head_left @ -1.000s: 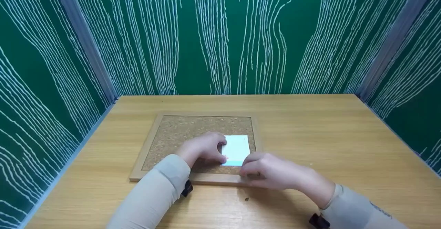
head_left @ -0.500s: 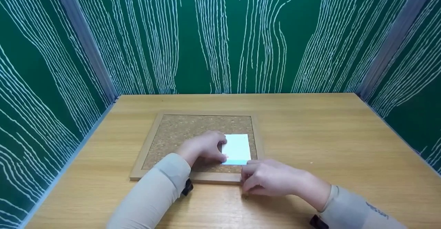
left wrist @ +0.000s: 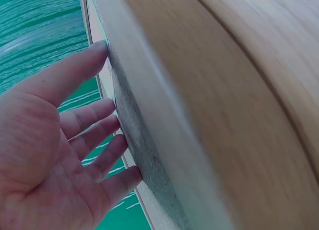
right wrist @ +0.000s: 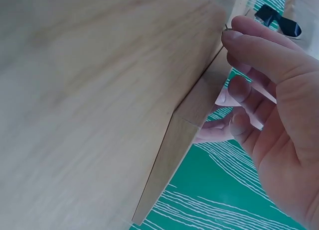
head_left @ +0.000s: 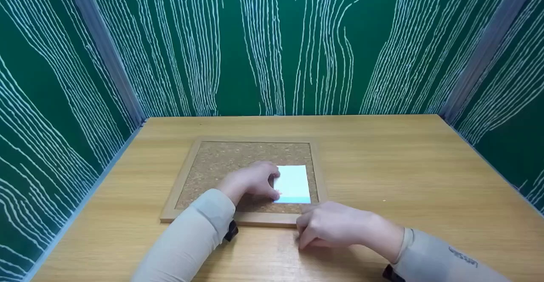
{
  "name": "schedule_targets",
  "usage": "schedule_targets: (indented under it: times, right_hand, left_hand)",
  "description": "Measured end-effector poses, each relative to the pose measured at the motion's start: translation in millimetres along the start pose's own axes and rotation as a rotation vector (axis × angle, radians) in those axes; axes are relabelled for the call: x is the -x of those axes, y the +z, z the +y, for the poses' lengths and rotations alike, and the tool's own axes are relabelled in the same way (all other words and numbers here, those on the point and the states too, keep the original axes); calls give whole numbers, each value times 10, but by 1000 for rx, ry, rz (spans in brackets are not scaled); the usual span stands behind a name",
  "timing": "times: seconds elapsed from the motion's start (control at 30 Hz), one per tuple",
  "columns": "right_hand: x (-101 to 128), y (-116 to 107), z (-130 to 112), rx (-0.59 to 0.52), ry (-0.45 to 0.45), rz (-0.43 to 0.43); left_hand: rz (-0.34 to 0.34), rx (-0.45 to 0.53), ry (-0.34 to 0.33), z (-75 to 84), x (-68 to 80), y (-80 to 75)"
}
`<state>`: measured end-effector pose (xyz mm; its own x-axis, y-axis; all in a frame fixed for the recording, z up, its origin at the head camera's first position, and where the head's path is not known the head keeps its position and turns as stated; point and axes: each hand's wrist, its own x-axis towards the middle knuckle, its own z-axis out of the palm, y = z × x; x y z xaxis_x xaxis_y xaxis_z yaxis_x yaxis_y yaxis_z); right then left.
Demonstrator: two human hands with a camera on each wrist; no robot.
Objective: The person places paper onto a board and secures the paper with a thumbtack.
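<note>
A framed corkboard (head_left: 238, 151) lies on the table, with a white sheet of paper (head_left: 293, 183) on its right part. My left hand (head_left: 253, 179) rests over the cork, thumb and fingertips at the paper's left edge. In the left wrist view, that hand's fingers (left wrist: 107, 155) are fairly straight and their tips touch the board's face. Just in front of the board's lower right frame, my right hand (head_left: 333, 224) is low at the tabletop. Its thumb and index finger pinch a small metal thumbtack (right wrist: 227, 29), mostly hidden; the other fingers are loosely bent.
The wooden table (head_left: 382, 163) extends right of and behind the board. Green walls (head_left: 293, 48) with white wavy lines enclose its back and sides. A tiny pale speck (head_left: 384, 200) lies on the tabletop to the right.
My right hand has moved off the board's frame down toward the front, onto the small dark tack on the table, which its fingers now pinch. My left hand and the paper stayed put.
</note>
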<state>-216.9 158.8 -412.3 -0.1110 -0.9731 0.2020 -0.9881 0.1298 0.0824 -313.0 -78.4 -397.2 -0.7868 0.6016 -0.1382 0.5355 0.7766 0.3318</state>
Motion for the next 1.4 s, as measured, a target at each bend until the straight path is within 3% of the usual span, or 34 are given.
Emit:
schedule_targets:
  times: [0.4, 0.9, 1.2, 1.4]
  right_hand:
    - [-36, -43, -9, -67, 61, -131]
    - [-52, -67, -6, -71, 49, -131]
    - [-62, -49, -25, 9, 54, -121]
    - [-58, -58, -33, -6, 56, -99]
  left_hand:
    - [-18, 30, -44, -6, -10, 19]
    - [-20, 56, -74, -2, 12, 24]
    - [-18, 31, -60, 20, 11, 9]
    - [-22, 52, -83, 23, 18, 5]
